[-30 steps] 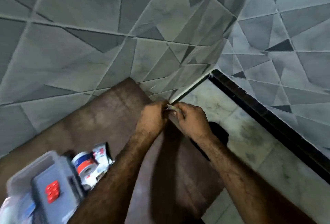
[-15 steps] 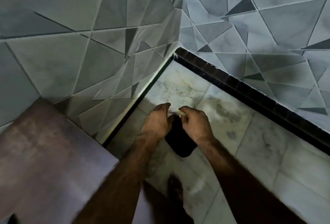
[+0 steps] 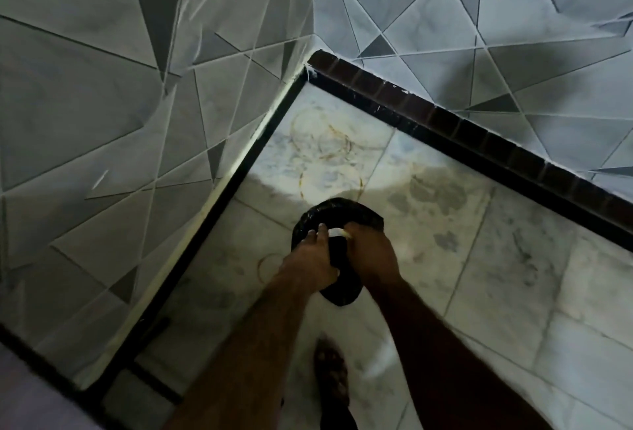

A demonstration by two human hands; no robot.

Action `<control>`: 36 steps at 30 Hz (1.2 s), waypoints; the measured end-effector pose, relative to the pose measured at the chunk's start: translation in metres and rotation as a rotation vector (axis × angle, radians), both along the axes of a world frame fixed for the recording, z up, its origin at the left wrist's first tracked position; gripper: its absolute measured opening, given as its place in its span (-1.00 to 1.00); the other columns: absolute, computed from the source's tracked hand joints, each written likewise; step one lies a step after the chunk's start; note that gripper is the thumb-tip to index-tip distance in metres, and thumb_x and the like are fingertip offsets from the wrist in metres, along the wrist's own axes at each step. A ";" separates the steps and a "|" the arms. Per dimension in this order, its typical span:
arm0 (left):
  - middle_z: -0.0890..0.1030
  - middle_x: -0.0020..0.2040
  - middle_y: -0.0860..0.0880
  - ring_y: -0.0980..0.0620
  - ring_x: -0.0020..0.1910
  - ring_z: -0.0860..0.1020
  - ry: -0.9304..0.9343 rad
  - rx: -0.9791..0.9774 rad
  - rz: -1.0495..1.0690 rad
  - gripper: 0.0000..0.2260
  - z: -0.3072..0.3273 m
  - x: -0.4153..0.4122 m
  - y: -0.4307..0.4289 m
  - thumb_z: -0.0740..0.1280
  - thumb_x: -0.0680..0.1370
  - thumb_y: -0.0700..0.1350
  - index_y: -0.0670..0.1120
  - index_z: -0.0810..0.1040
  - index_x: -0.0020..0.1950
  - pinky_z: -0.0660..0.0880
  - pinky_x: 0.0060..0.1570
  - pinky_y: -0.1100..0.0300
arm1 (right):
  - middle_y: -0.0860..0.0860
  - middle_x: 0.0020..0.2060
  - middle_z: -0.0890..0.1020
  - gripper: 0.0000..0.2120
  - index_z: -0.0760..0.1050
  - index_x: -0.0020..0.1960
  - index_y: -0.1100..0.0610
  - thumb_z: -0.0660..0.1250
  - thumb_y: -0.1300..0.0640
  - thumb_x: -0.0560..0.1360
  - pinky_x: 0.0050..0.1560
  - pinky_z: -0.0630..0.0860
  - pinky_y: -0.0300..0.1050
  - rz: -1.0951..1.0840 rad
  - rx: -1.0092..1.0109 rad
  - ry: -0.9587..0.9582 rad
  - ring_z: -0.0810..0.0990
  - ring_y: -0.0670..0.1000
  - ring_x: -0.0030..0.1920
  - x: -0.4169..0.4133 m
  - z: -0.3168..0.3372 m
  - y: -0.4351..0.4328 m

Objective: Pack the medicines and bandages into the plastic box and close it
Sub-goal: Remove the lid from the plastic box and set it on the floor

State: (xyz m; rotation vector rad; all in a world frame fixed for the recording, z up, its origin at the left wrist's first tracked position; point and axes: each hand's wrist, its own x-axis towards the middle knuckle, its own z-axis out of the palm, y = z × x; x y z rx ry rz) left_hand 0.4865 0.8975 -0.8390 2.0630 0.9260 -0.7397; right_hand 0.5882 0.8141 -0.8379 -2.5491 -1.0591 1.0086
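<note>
My left hand (image 3: 313,256) and my right hand (image 3: 371,251) are held close together above a black bin lined with a black bag (image 3: 334,212) on the floor. Between their fingertips they pinch a small pale scrap (image 3: 337,232), too small to identify. The scrap hangs right over the bin's mouth. The plastic box, the medicines and the bandages are out of view.
The bin stands on a pale marble floor (image 3: 479,258) near a corner of grey triangle-patterned tiled walls (image 3: 137,121) with a dark skirting strip (image 3: 462,128). My foot (image 3: 331,375) is below the bin. A corner of the brown table (image 3: 20,399) shows at the bottom left.
The view has swung right, away from the table with the plastic box and tape rolls. Both hands, still pinching the scrap, have moved from over the table to over the black bin.
</note>
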 end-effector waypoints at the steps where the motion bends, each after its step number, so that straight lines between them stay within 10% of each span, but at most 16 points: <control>1: 0.08 0.59 -0.19 -0.26 0.49 0.25 0.004 -0.002 -0.012 -0.11 -0.012 0.004 0.000 0.38 0.47 -0.05 -0.12 -0.16 0.60 0.37 0.36 -0.14 | 0.11 0.02 0.66 -0.79 0.51 0.11 0.15 0.18 0.13 0.54 0.03 0.50 -0.02 0.008 -0.009 -0.001 0.63 0.15 0.06 0.003 -0.014 0.001; 12: -0.11 0.61 -0.20 -0.20 0.59 -0.03 0.065 -0.060 0.005 -0.18 -0.090 0.024 -0.004 0.31 0.54 -0.14 -0.17 -0.20 0.59 0.09 0.53 0.00 | 0.15 0.24 0.56 -0.42 0.20 0.51 0.06 0.25 0.11 0.52 0.12 0.53 0.07 -0.076 0.002 0.162 0.55 0.20 0.20 0.009 -0.117 -0.009; 20: 0.02 0.59 -0.23 -0.24 0.57 0.04 0.108 -0.052 -0.042 -0.22 -0.075 0.017 -0.018 0.32 0.52 -0.10 -0.20 -0.09 0.58 0.17 0.50 -0.06 | 0.15 0.28 0.54 -0.61 0.38 0.38 0.12 0.21 0.16 0.56 0.15 0.46 -0.04 -0.082 -0.071 0.173 0.52 0.18 0.25 0.010 -0.093 -0.028; 36: 0.00 0.62 -0.17 -0.13 0.60 -0.03 -0.230 0.340 0.153 -0.36 0.120 -0.019 0.015 0.12 0.61 0.04 -0.10 -0.07 0.60 0.01 0.53 -0.05 | 0.03 0.40 0.46 -0.56 0.35 0.44 0.07 0.22 0.13 0.56 0.38 0.34 -0.07 -0.151 0.385 -0.051 0.41 0.06 0.40 -0.031 0.106 0.028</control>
